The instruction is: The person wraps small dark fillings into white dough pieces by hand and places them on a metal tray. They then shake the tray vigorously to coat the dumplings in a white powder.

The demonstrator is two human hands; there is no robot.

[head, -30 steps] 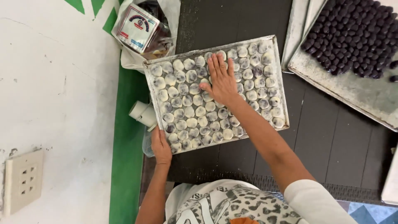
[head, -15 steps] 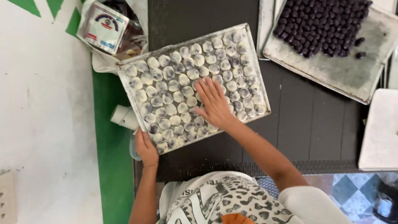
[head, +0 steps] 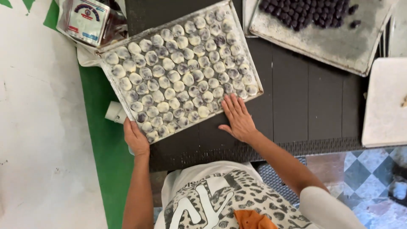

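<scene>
While both hands rest at the near edge of the tray, the scene reads as follows.

Landmark: metal tray [head: 108, 72] of pale dough balls [head: 178, 76], lying skewed on the dark slatted table [head: 296, 97], filled in close rows.

Left hand: left hand [head: 135, 138] at the tray's near left corner; fingers curled around that corner, grasping the rim.

Right hand: right hand [head: 239, 118] flat on the table just beside the tray's near right edge; fingers released, spread, fingertips touching or almost touching the rim, grasping nothing.

Dough balls: white, round, dusted with flour, several showing dark filling through the skin; all inside the tray.

White cylinder: small white cylinder [head: 115, 112] just left of the tray's near left corner, above the left hand.

Packet: clear plastic packet [head: 89, 21] with a printed label, beyond the tray's far left corner.

Second tray: floured metal tray [head: 330, 42] to the right of the landmark, beyond it, carrying dark purple balls [head: 305, 10] grouped at its far end.

White board: pale floured board [head: 388, 101] well to the right of the landmark, at the table's edge.

Wall: white wall [head: 38, 127] with a green band [head: 101, 161], left of the tray.
</scene>
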